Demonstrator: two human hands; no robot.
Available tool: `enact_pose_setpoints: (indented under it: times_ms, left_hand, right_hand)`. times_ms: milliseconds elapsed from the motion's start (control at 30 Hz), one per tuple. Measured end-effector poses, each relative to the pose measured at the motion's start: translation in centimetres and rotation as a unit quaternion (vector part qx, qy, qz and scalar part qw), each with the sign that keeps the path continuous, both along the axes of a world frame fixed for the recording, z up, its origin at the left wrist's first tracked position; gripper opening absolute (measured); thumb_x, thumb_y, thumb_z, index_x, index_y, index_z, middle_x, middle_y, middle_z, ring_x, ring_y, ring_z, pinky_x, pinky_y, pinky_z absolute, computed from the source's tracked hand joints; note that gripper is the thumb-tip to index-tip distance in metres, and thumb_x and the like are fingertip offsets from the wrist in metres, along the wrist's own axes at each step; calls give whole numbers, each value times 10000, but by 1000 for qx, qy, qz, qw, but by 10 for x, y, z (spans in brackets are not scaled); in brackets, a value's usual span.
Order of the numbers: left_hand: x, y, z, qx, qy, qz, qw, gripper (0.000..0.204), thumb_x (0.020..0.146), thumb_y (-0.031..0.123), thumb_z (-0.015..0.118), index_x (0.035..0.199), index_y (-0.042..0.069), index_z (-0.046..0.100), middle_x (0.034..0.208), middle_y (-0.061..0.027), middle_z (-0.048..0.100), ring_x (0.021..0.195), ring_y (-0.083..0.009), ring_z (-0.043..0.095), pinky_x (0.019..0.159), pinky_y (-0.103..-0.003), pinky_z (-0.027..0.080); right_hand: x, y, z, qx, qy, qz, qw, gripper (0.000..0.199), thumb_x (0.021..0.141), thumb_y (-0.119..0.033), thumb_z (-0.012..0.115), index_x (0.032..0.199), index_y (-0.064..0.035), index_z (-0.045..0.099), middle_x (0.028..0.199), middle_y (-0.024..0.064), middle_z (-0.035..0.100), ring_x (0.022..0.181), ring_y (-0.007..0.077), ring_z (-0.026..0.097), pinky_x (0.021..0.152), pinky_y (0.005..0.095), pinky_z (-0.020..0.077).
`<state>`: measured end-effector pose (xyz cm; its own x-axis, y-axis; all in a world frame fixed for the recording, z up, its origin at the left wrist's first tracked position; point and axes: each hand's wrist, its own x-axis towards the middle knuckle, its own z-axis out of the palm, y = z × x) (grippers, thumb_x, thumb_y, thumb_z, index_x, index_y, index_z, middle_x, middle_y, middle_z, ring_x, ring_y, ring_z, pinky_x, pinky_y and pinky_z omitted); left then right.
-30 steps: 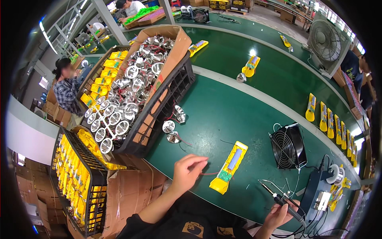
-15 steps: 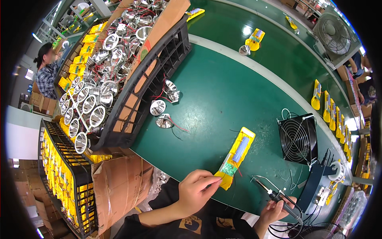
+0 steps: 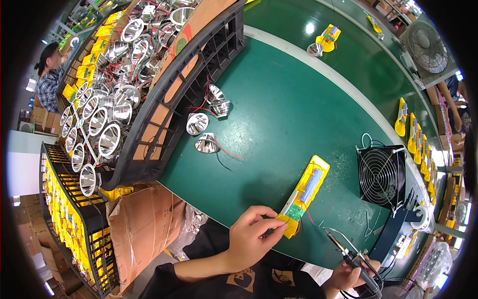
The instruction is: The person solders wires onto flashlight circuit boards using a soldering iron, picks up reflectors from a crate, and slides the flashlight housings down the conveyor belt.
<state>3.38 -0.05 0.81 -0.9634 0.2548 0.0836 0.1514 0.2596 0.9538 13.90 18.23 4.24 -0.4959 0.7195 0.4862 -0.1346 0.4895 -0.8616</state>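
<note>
My left hand (image 3: 255, 231) pinches the near end of a yellow plastic flashlight housing (image 3: 284, 226) between thumb and fingertips. Inside the housing lie a blue cylindrical battery (image 3: 311, 184) and a small green circuit board (image 3: 295, 212), with thin red and dark wires trailing out. The housing slants over the green table, its far end pointing away from me. At the lower right, my right hand (image 3: 348, 275) is closed round a black-handled soldering iron (image 3: 350, 257) with a thin metal tube beside its tip. That tip is a little right of the housing, apart from it.
Several silver reflector cups (image 3: 197, 123) with wires lie left, beside a black crate (image 3: 172, 107) heaped with more. A black square fan (image 3: 381, 177) and a dark box (image 3: 393, 234) stand right. Beyond the table's pale edge runs a green belt (image 3: 284, 25) carrying yellow housings.
My view has shifted slightly. The soldering iron has moved a little down and right. My left hand keeps its pinch on the housing, which has turned slightly.
</note>
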Motion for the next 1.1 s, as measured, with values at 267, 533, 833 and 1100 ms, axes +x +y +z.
enact_pose_setpoints:
  times_ms: [267,533,833,1100]
  left_hand:
    - [2,-1,-5,10,14,-9,1000,162,636,13,716,762,50,621,863,-42,517,483,-45,429,430,-182,355]
    - [1,-1,-8,10,39,-4,999,169,626,13,716,755,52,615,854,-43,516,465,-45,414,420,-187,342]
    - [0,2,-5,-6,32,3,999,173,624,16,714,764,56,621,862,-42,513,460,-40,405,407,-183,327]
    - [0,1,-5,-4,16,9,1000,190,617,8,719,777,66,636,875,-41,513,475,-53,427,406,-184,338]
  right_hand:
    - [-1,-14,22,240,4,79,967,345,791,-272,553,778,8,351,652,102,460,484,188,487,457,264,434]
    - [17,-8,8,365,-30,-84,927,297,793,-199,591,771,-17,356,703,71,447,532,137,503,456,230,451]
    - [-13,-6,30,221,-108,382,891,282,754,-132,594,919,3,410,643,83,496,477,178,496,402,271,417]
    - [-12,-17,20,120,-205,265,934,356,651,-246,685,778,-31,430,594,87,520,482,232,522,506,335,446]
